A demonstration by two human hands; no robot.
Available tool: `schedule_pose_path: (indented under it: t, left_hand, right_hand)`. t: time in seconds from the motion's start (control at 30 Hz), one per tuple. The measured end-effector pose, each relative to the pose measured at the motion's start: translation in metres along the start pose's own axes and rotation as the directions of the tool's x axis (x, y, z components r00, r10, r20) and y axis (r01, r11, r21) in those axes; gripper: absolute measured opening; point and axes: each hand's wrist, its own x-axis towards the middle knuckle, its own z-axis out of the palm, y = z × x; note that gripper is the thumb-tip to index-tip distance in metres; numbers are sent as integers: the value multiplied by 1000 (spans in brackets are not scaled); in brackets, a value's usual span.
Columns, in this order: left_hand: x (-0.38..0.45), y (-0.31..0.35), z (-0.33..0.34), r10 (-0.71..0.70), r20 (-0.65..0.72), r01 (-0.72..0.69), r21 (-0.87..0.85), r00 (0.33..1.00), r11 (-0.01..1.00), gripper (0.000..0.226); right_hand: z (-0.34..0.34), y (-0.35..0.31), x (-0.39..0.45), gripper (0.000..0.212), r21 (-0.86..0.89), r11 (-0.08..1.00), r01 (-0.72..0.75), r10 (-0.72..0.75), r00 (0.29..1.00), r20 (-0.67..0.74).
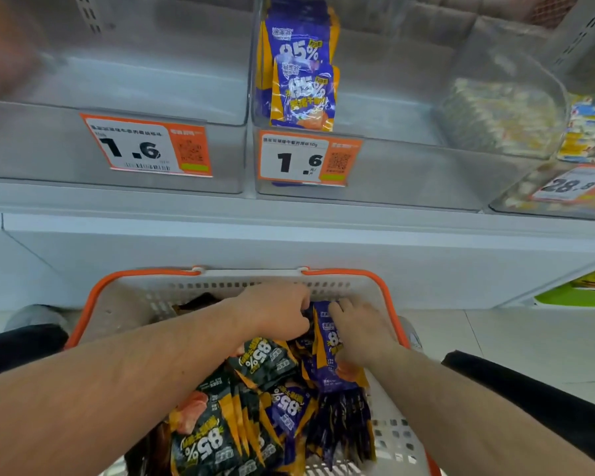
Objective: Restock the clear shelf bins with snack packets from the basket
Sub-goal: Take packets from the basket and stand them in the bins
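Both my left hand (275, 312) and right hand (361, 333) pinch purple packets (327, 352) (marked "85%") at the far end of the basket (124, 300). Two bins (375, 166) labelled "1.6" stand above; the right holds purple packets.

Colours and patterns: shelf bins and basket

Basket (124, 304): white slotted walls, orange rim. Purple packets (303, 94) in the middle clear bin (392, 173): purple and orange, white "85%" print. Black packets (203, 438) in the basket: black and orange, white "85%". Price labels (310, 158): white, orange border, black digits.
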Motion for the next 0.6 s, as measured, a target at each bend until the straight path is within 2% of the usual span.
schedule_pose_path:
  t: [0.1, 0.2, 0.3, 0.37, 0.43, 0.5, 0.6]
  left_hand:
    - [1, 3, 0, 1, 46, 0, 0, 999, 1000, 30]
    - [0, 6, 0, 2, 66, -3, 13, 998, 1000, 26]
    - [-4, 6, -2, -3, 69, 2, 13, 998, 1000, 31]
    - [-7, 4, -3, -10, 56, 11, -10, 998, 1000, 39]
    - [-10, 1, -5, -24, 45, 27, -57, 999, 998, 47]
    - [-15, 0, -10, -5, 42, 11, -153, 999, 988, 53]
    - [-23, 1, -22, 117, -69, -133, -287, 991, 949, 31]
  right_hand:
    - [1, 2, 2, 76, 5, 1000, -15, 15, 1000, 11]
    - [-12, 7, 4, 55, 23, 1000, 6, -8, 996, 86]
    - [-38, 13, -2, 24, 166, 986, 30, -65, 976, 210]
    - [-63, 16, -9, 18, 272, 962, 26, -95, 965, 244]
    - [-95, 20, -18, 26, 337, 940, 53, -129, 970, 207]
    - [-129, 23, -26, 21, 407, 910, 85, -156, 977, 144]
    - [-169, 28, -40, 15, 645, 762, 55, -122, 991, 60]
